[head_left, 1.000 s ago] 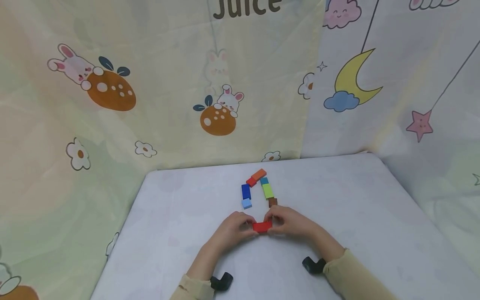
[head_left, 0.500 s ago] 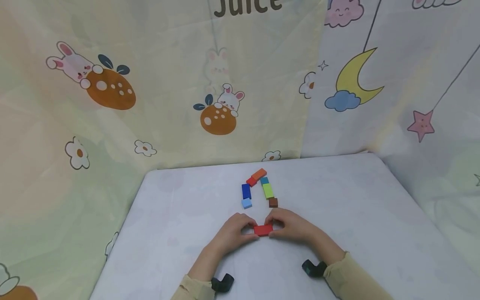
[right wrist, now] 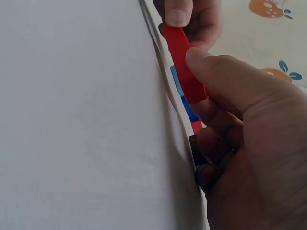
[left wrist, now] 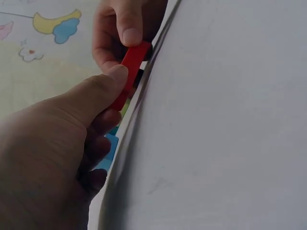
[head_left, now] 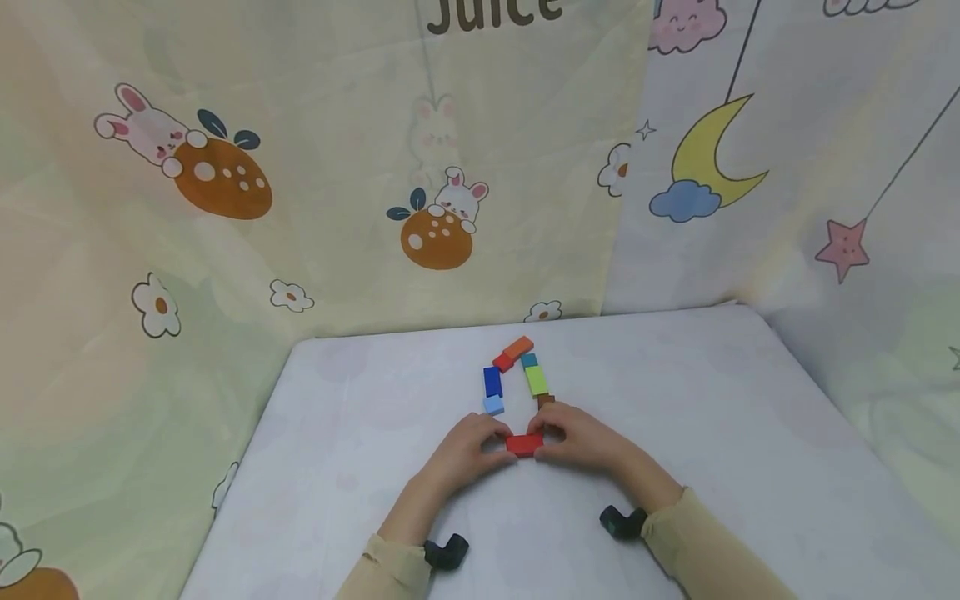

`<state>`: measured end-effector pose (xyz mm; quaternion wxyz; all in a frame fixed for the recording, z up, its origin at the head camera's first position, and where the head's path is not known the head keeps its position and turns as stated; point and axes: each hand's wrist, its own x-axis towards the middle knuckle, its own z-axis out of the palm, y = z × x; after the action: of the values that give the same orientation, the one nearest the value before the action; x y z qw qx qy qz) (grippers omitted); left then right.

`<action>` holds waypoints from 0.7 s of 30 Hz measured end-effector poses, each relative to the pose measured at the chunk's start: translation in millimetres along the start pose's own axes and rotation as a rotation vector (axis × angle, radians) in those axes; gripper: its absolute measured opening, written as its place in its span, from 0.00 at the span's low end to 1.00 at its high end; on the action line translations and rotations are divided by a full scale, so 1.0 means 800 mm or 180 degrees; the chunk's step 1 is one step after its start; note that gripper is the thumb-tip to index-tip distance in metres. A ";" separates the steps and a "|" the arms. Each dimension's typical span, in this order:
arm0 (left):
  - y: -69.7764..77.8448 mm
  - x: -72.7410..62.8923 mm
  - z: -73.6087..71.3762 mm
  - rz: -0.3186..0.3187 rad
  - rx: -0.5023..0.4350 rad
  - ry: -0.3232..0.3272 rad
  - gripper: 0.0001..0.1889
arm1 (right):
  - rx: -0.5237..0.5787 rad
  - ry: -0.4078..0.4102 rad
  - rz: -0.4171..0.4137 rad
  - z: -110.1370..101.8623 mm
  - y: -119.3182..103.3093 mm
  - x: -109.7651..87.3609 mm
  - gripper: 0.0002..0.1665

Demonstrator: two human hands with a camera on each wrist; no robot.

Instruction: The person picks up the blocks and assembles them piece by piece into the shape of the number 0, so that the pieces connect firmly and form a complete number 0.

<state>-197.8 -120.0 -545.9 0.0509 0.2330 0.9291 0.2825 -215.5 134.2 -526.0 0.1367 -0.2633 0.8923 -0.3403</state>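
Note:
A red rectangular block (head_left: pixel 524 445) lies crosswise between my two hands in the head view. My left hand (head_left: pixel 467 450) pinches its left end between thumb and fingers, and my right hand (head_left: pixel 585 437) pinches the right end likewise. Both wrist views show the thumbs pressed on this red block (left wrist: pixel 132 67). Beyond the hands, on the left, a light blue block (head_left: pixel 493 405) touches a dark blue block (head_left: pixel 492 382). On the right stand a brown block (head_left: pixel 546 401), partly hidden by my right fingers, a lime green block (head_left: pixel 536 381) and a teal block (head_left: pixel 529 360).
At the far end, a small red block (head_left: pixel 503 362) touches an orange block (head_left: pixel 518 347), set at a slant. All lie on a white-covered table (head_left: pixel 360 433). Printed cloth (head_left: pixel 330 167) hangs behind it. A black device (head_left: pixel 447 552) sits at each wrist.
Both hands first drew the red block slightly toward me, then moved it away from me, nearer the light blue and brown blocks. The other blocks kept their places.

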 end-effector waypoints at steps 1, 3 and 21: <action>-0.001 0.002 0.000 0.0004 -0.0003 -0.0011 0.21 | 0.0005 0.0009 -0.0009 0.000 0.002 0.001 0.17; -0.002 0.005 0.000 0.0021 -0.0010 -0.0024 0.21 | -0.0004 0.0010 -0.0060 0.000 0.006 0.002 0.16; -0.008 0.007 0.004 0.0134 0.0144 0.0009 0.23 | 0.0191 0.0582 0.0127 -0.016 0.008 0.005 0.13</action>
<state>-204.4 -120.5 -551.6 0.0384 0.2532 0.9302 0.2628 -226.5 142.6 -521.2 0.0693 -0.2092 0.8955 -0.3866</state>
